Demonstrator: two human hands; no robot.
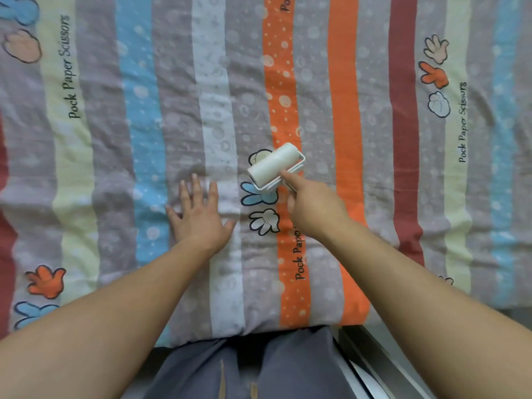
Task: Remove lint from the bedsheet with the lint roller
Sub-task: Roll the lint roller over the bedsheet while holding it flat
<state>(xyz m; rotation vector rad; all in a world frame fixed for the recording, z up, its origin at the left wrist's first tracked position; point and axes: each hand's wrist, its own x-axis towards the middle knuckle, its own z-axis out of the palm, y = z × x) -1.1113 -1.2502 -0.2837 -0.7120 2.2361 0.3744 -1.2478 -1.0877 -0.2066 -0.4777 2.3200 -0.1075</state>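
My right hand (312, 207) grips the lint roller (275, 167) by its handle, forefinger stretched onto the frame. Its drum rests on the bedsheet (178, 110) just beyond that hand, slanting near-left to far-right. My left hand (198, 214) lies flat, fingers spread, to its left.

Lighting's soft and pretty even, a bit dim like ordinary indoor light, with no glare anywhere on the bedsheet (172, 110). Shadows are barely there, just a faint soft edge around the left hand (198, 214) and under the lint roller (275, 165), so the light is probably overhead, hard to say. The whole frame's slightly soft and washed out. The wide lens bows the stripes outward at both sides.
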